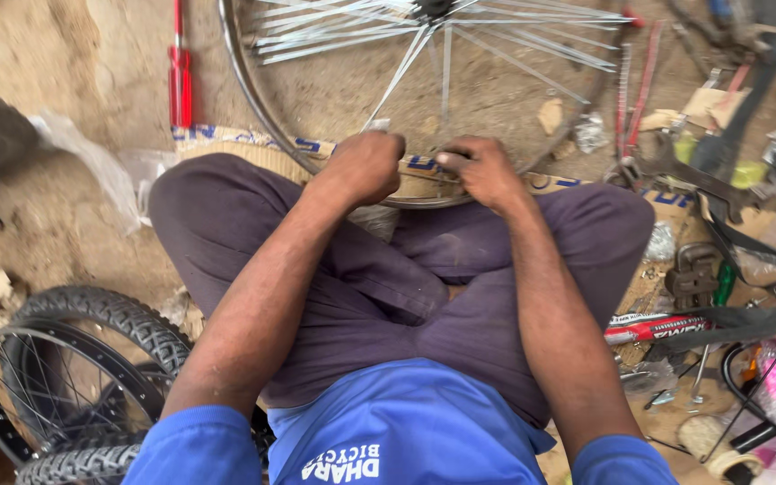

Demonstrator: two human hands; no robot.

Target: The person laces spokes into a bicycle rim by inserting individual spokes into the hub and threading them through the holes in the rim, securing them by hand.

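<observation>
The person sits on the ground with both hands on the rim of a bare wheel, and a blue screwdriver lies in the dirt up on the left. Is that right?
Almost. The screwdriver is red, not blue, as the head view shows. The rest holds: the left hand and right hand are both on the rim of the bare wheel, and the screwdriver lies in the dirt at upper left.

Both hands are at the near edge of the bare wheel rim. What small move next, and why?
Probably a slight turn of the small metal tool in the left hand, while the right hand steadies the bare silver spoked bicycle rim: the tool sits where a spoke meets the rim.
</observation>
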